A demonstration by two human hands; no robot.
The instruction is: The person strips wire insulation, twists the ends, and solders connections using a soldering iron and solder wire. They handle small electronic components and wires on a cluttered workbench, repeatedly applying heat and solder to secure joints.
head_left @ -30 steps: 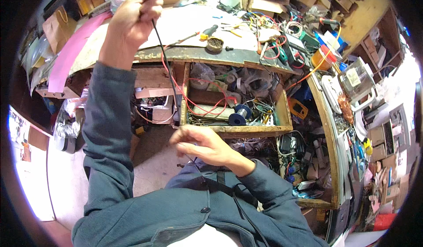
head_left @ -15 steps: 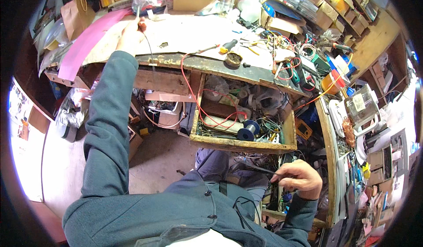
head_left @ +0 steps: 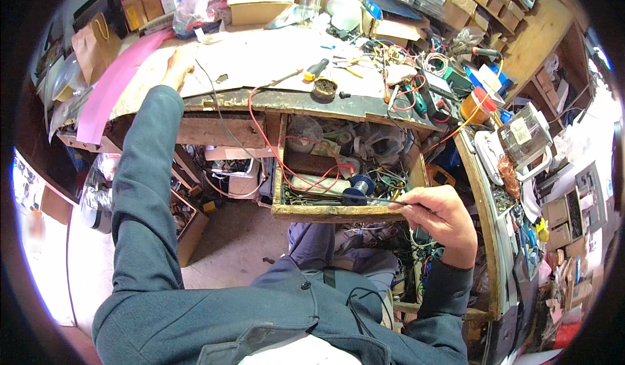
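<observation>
My left hand is far out over the left part of the workbench, its fingers closed. A dark cord runs from beside these fingers over the bench edge and down; glare hides what the fingers hold. My right hand is at the front right corner of the open wooden drawer, pinching a slender dark tool. This tool points left along the drawer's front board and is blurred, so its exact kind is unclear. Just behind it in the drawer stands a blue spool of wire.
A red wire hangs from the bench into the drawer. Behind are a yellow-and-black screwdriver, a small round tin and tangled leads. A pink sheet lies left; a clear jug stands right.
My left hand has come down toward the bench; the pale stick that stood up from it no longer shows. My right hand has risen from over my lap to the drawer's front edge with its tool.
</observation>
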